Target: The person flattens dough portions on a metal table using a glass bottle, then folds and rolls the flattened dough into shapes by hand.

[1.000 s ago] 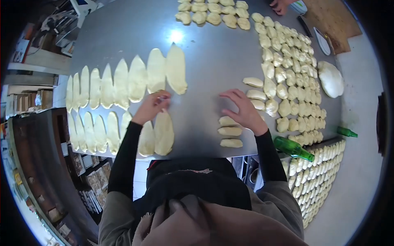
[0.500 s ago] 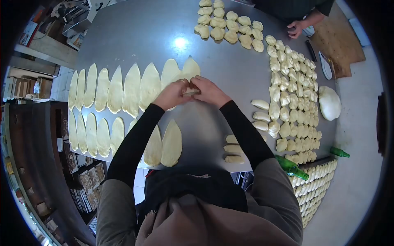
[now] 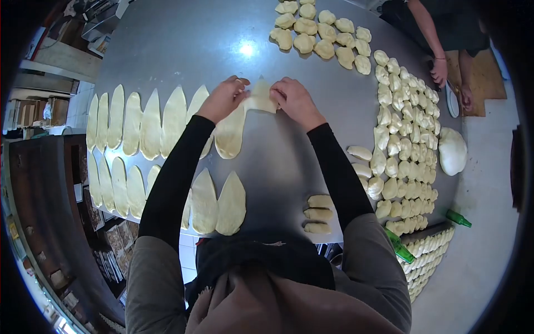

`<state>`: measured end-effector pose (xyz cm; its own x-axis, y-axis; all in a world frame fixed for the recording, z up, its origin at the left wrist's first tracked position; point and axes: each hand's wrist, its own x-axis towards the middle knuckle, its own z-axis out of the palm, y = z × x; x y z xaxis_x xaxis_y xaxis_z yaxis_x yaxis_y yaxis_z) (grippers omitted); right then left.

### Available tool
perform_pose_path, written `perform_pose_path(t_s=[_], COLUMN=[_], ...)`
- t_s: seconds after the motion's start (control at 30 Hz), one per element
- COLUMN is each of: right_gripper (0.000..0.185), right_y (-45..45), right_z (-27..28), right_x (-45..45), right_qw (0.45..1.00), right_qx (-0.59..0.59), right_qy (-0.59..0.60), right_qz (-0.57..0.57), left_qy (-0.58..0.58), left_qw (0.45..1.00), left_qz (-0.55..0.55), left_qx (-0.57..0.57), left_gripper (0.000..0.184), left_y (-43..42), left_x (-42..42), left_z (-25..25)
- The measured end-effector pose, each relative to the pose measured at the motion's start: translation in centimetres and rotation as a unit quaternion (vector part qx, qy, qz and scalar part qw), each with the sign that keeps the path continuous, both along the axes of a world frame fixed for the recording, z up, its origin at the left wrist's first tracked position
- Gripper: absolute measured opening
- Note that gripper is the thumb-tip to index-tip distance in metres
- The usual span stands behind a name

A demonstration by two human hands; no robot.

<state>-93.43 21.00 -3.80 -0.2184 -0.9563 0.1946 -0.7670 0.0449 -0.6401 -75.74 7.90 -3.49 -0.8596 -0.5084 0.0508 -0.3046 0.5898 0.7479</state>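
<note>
My left hand (image 3: pixel 227 100) and my right hand (image 3: pixel 295 100) pinch the two sides of a flat dough piece (image 3: pixel 261 101). Its near edge is lifted and folded over, while the pointed far end lies on the metal table (image 3: pixel 278 156). Just left of it lies another long flat dough piece (image 3: pixel 230 136), in a row of several more, partly covered by my left arm. Nearer my body is a second row with two pointed pieces (image 3: pixel 231 206) at its right end.
Three small rolls (image 3: pixel 319 214) lie near the front edge. Many dough lumps (image 3: pixel 411 128) fill the right side, others (image 3: pixel 324 49) the back. A large dough mass (image 3: pixel 452 150), green bottles (image 3: pixel 459 218) and a co-worker's hand (image 3: pixel 439 72) are at the right.
Both hands came together at the rightmost flat dough piece, took hold of its near end and moved apart, folding it away from me. The co-worker's arms have come further into view.
</note>
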Motion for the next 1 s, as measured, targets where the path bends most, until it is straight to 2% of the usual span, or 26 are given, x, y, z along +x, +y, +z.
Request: perform_pose_path(t_s=[0.03,0.17,0.37,0.5,0.53,0.67,0.87,1.0], right_gripper=[0.015,0.014,0.018,0.019,0.019,0.023,0.024,0.024], right_y=[-0.2,0.1,-2.4,-2.2,-2.5,-3.7,-4.8,-5.6], right_z=[0.0,-0.6,0.7,0.0,0.1,1.2,0.6,1.4], right_x=[-0.1,0.9,-2.7,-1.3,-1.5,-4.0,-4.5,-4.1], right_qw=[1.0,0.988,0.999,0.979,0.979,0.992,0.957,0.984], right_qx=[0.0,0.056,-0.003,0.113,0.113,0.069,0.173,0.087], right_qy=[-0.001,-0.091,-0.038,-0.107,-0.107,-0.104,-0.203,-0.135], right_qz=[-0.001,0.115,0.016,0.134,0.136,0.033,0.115,0.078], left_qy=[-0.001,-0.065,0.002,-0.014,-0.013,0.011,-0.009,0.09], left_qw=[1.0,0.99,1.0,0.985,0.985,0.998,0.995,0.992], left_qz=[-0.001,-0.103,-0.018,-0.164,-0.163,-0.059,-0.063,0.084], left_qx=[0.0,0.073,0.016,0.049,0.048,0.002,0.076,-0.008], left_gripper=[0.021,0.025,0.029,0.034,0.034,0.047,0.048,0.049], left_y=[-0.1,0.7,-2.9,-2.5,-2.9,-5.1,-4.8,-3.7], left_x=[-0.2,-0.1,-1.6,-2.0,-2.1,-3.0,-3.4,-2.8], left_z=[0.1,-0.1,-0.4,-1.1,-0.9,-0.2,-1.2,1.6])
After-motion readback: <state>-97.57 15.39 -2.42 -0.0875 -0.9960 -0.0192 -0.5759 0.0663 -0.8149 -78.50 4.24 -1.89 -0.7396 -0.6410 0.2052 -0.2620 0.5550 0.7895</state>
